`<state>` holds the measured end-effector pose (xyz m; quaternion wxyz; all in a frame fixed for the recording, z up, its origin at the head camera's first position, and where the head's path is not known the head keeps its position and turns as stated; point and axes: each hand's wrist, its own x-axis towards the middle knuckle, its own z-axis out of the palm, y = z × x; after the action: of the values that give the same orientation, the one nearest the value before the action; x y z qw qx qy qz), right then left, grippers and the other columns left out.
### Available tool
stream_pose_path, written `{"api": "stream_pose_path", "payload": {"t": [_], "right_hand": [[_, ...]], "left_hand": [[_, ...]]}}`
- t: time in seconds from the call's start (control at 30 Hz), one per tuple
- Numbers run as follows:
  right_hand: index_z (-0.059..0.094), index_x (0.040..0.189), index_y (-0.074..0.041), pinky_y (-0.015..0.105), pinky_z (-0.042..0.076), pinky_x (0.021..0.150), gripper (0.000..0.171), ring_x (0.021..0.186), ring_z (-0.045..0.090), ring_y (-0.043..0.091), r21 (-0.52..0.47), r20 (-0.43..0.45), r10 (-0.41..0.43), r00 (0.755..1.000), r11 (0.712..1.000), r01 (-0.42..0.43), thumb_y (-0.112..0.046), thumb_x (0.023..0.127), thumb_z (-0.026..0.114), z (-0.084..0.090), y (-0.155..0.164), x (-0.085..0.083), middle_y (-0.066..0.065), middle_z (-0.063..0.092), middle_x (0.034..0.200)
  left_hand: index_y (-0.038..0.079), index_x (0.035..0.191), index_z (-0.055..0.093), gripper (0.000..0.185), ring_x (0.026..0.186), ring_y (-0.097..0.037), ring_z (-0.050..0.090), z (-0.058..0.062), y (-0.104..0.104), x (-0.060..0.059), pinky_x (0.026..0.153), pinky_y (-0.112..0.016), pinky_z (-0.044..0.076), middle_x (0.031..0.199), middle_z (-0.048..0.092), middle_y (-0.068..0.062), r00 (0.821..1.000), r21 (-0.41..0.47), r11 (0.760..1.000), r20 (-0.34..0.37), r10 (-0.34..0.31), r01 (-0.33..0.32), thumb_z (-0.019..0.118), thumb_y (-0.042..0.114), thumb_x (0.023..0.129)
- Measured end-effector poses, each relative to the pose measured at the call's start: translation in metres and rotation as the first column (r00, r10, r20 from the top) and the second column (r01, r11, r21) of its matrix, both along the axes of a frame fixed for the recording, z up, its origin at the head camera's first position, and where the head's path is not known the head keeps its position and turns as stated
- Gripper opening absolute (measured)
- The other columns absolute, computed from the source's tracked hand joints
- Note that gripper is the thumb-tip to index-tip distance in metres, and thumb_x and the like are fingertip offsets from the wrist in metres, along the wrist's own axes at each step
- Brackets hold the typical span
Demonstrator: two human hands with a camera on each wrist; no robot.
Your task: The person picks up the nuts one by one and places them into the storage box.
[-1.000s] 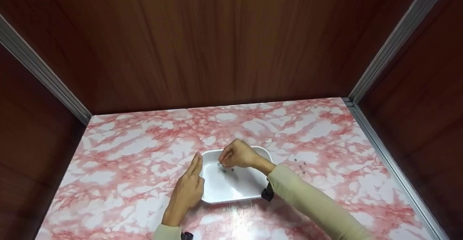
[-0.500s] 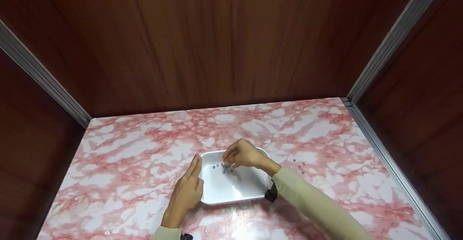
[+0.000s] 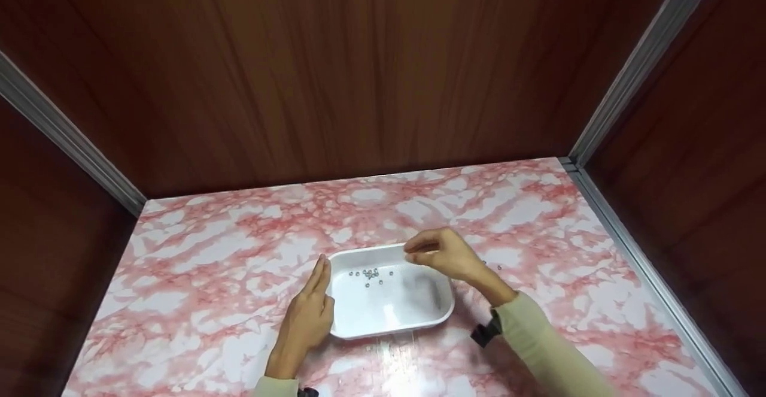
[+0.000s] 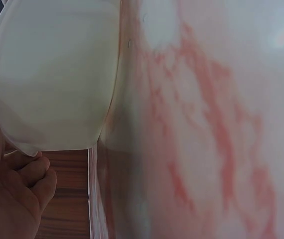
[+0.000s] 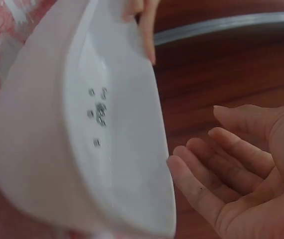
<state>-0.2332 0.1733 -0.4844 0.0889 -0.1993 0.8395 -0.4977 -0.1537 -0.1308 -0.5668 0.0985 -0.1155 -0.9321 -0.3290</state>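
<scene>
A white tray (image 3: 392, 329) rests on the table. Small metal pieces that look like nuts (image 3: 369, 274) are clustered towards its far left; in the right wrist view the nuts (image 5: 100, 113) show as shiny rings with dark centres. My left hand (image 3: 308, 313) holds the tray's left side, two fingers stretched along the rim; in the left wrist view my left hand (image 4: 22, 191) has its other fingers curled at the tray's edge. Over the tray's far right corner is my right hand (image 3: 441, 254). In the right wrist view my right hand (image 5: 256, 172) has loosely bent, parted fingers with nothing between them.
The table (image 3: 209, 301) has a red and white marbled top. A loose nut (image 3: 499, 267) lies right of the tray, partly behind my right wrist. Dark wood-look panels (image 3: 335, 73) with grey metal corner strips (image 3: 628, 73) enclose the table at the back and sides.
My right hand has let several nuts go into the tray and moved right, to its far right corner. The cluster in the tray has grown. My left hand keeps its hold.
</scene>
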Motion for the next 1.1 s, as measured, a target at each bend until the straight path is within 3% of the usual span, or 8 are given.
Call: {"api": "stream_pose_path", "payload": {"t": [0.17, 0.27, 0.37, 0.5, 0.67, 0.87, 1.0, 1.1], "right_hand": [[0.080, 0.111, -0.002, 0.024, 0.062, 0.084, 0.025, 0.092, 0.075, 0.018, -0.009, -0.064, -0.061, 0.996, 0.998, 0.061, -0.018, 0.092, 0.080, -0.004, 0.028, 0.011, 0.015, 0.080, 0.103], [0.079, 0.112, -0.002, 0.024, 0.062, 0.084, 0.025, 0.091, 0.076, 0.018, -0.008, -0.105, -0.090, 0.990, 0.996, 0.089, -0.016, 0.092, 0.080, -0.008, 0.046, 0.016, 0.013, 0.081, 0.105], [0.081, 0.110, -0.005, 0.026, 0.064, 0.084, 0.020, 0.091, 0.078, 0.020, 0.025, -0.165, -0.130, 0.978, 0.990, 0.136, -0.015, 0.092, 0.080, -0.012, 0.066, 0.021, 0.011, 0.081, 0.107], [0.082, 0.107, -0.008, 0.031, 0.066, 0.082, 0.016, 0.091, 0.079, 0.024, 0.114, -0.235, -0.155, 0.960, 0.976, 0.185, -0.014, 0.093, 0.079, -0.017, 0.091, 0.027, 0.011, 0.082, 0.105], [0.081, 0.111, 0.000, 0.046, 0.066, 0.086, 0.019, 0.096, 0.079, 0.033, 0.226, -0.322, -0.123, 0.939, 0.953, 0.202, -0.006, 0.093, 0.076, -0.030, 0.116, 0.038, 0.015, 0.081, 0.109], [0.081, 0.111, -0.001, 0.048, 0.065, 0.085, 0.020, 0.099, 0.079, 0.032, 0.371, -0.438, -0.060, 0.897, 0.897, 0.241, -0.007, 0.092, 0.077, -0.043, 0.130, 0.050, 0.014, 0.082, 0.109], [0.082, 0.100, -0.008, 0.042, 0.065, 0.076, 0.010, 0.085, 0.079, 0.022, 0.422, -0.522, -0.022, 0.852, 0.862, 0.281, -0.010, 0.091, 0.079, -0.050, 0.135, 0.055, 0.005, 0.082, 0.094], [0.076, 0.085, -0.014, 0.032, 0.059, 0.064, 0.009, 0.067, 0.067, 0.009, 0.440, -0.576, 0.017, 0.817, 0.849, 0.293, -0.008, 0.090, 0.080, -0.057, 0.138, 0.059, -0.006, 0.072, 0.073]], "left_hand": [[-0.003, 0.160, 0.038, 0.060, 0.108, -0.028, 0.069, 0.000, -0.001, 0.000, 0.056, -0.021, 0.043, 0.172, 0.033, -0.017, 1.000, -0.004, 1.000, 0.003, 0.007, -0.006, 0.050, 0.005, 0.102], [-0.003, 0.160, 0.037, 0.060, 0.074, -0.014, 0.062, 0.000, -0.001, 0.001, 0.051, -0.019, 0.040, 0.172, 0.032, -0.016, 1.000, -0.002, 1.000, 0.014, 0.005, -0.005, 0.050, 0.005, 0.102], [-0.004, 0.160, 0.036, 0.060, 0.053, -0.004, 0.032, 0.001, 0.000, 0.001, 0.046, -0.017, 0.034, 0.173, 0.031, -0.017, 1.000, 0.011, 1.000, 0.025, -0.006, 0.006, 0.049, 0.004, 0.102], [-0.007, 0.160, 0.033, 0.060, 0.052, 0.002, 0.026, 0.001, 0.000, 0.000, 0.044, -0.017, 0.035, 0.172, 0.028, -0.022, 0.999, 0.040, 0.999, 0.035, -0.036, 0.035, 0.047, 0.002, 0.102], [-0.007, 0.160, 0.034, 0.060, 0.052, 0.001, 0.027, 0.001, 0.000, -0.001, 0.043, -0.017, 0.035, 0.172, 0.029, -0.023, 0.999, 0.046, 0.998, 0.026, -0.040, 0.039, 0.047, 0.002, 0.102], [-0.006, 0.159, 0.035, 0.059, 0.050, 0.002, 0.024, 0.004, -0.001, -0.001, 0.043, -0.016, 0.032, 0.172, 0.030, -0.020, 1.000, 0.025, 0.999, 0.018, -0.026, 0.026, 0.049, 0.003, 0.102], [-0.006, 0.159, 0.035, 0.059, 0.050, -0.003, 0.033, 0.005, -0.002, -0.001, 0.043, -0.018, 0.035, 0.173, 0.029, -0.020, 0.999, 0.015, 0.999, 0.025, -0.030, 0.030, 0.049, 0.004, 0.103], [-0.007, 0.159, 0.037, 0.058, 0.074, -0.017, 0.065, 0.003, -0.001, 0.000, 0.047, -0.020, 0.040, 0.172, 0.031, -0.022, 1.000, 0.001, 1.000, 0.011, -0.029, 0.029, 0.049, 0.004, 0.103]]}}
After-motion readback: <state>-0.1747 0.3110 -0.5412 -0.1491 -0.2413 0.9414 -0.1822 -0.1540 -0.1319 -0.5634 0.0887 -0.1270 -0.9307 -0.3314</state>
